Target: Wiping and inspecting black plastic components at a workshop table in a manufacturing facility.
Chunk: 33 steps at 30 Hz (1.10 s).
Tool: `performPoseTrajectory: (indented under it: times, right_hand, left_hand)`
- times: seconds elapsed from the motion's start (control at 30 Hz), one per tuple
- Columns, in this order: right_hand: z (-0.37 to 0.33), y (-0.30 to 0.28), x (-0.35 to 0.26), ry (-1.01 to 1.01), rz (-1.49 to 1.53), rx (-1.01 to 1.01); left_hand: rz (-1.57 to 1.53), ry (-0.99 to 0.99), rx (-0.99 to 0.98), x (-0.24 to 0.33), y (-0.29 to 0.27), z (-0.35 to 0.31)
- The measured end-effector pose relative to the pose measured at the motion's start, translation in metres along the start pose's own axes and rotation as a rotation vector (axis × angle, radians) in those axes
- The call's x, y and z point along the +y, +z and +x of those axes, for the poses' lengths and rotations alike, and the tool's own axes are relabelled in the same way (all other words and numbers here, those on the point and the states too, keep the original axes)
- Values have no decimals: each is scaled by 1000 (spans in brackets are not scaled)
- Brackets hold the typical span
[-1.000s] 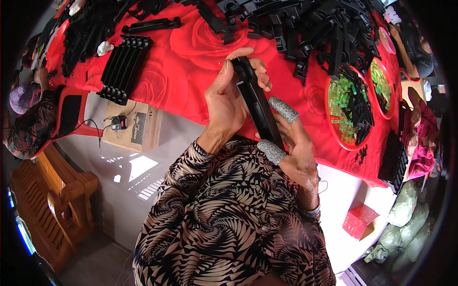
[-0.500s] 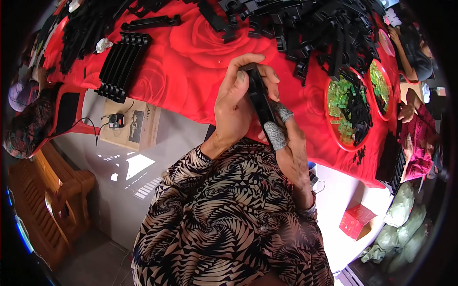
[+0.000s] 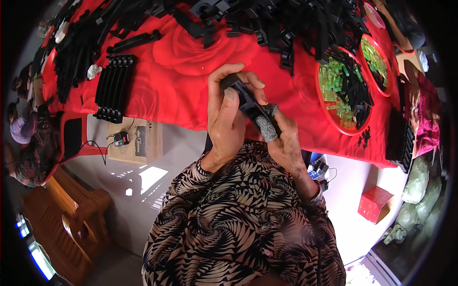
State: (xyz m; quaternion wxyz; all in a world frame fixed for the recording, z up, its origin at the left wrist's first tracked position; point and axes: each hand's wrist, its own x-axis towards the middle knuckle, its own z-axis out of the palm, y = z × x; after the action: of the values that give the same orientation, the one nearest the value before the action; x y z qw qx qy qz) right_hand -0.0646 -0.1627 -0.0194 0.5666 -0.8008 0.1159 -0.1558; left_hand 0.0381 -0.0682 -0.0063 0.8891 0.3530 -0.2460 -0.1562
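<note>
A long black plastic part (image 3: 246, 102) is held at a slant above my lap, just off the table's near edge. Around its upper end curl the fingers of my left hand (image 3: 225, 126), with the thumb pressed along its near side. My right hand (image 3: 288, 148) pinches the lower end. Speckled grey coverings (image 3: 265, 127) wrap the thumb and a finger of that hand, hiding part of the piece. Whether a small insert sits between the right fingertips cannot be seen.
Black plastic parts (image 3: 267, 24) heap along the far side of the red tablecloth (image 3: 176, 90). At left lies a row of joined black parts (image 3: 114, 88). A round red-rimmed tray (image 3: 329, 121) holds green and black small pieces. Other people sit at both sides.
The black part leans further left at its top, and both hands have shifted slightly left with it. My view has turned a little, so the table appears higher at right.
</note>
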Motion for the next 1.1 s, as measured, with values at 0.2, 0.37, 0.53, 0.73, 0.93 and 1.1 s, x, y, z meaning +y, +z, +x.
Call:
performPoseTrajectory:
  times: [0.2, 0.37, 0.53, 0.73, 0.93, 1.1]
  right_hand:
    - [0, -2, 12, -103, -86, 8]
    - [4, -2, 15, -78, 10, 22]
    - [2, -6, 16, -179, -53, 31]
    - [0, -11, 9, -94, 55, -51]
    - [5, -11, 21, -26, 182, -98]
    - [6, -9, 27, 20, 212, -30]
  left_hand:
    - [34, -3, 59, -8, 1, -3]
    - [-2, -53, 66, -10, -5, 2]
    - [3, -41, 54, -9, -5, 2]
    - [15, -96, 78, -7, -7, 2]
    - [-9, -160, 85, -10, -11, 2]
    - [-44, -192, 76, -8, -14, 9]
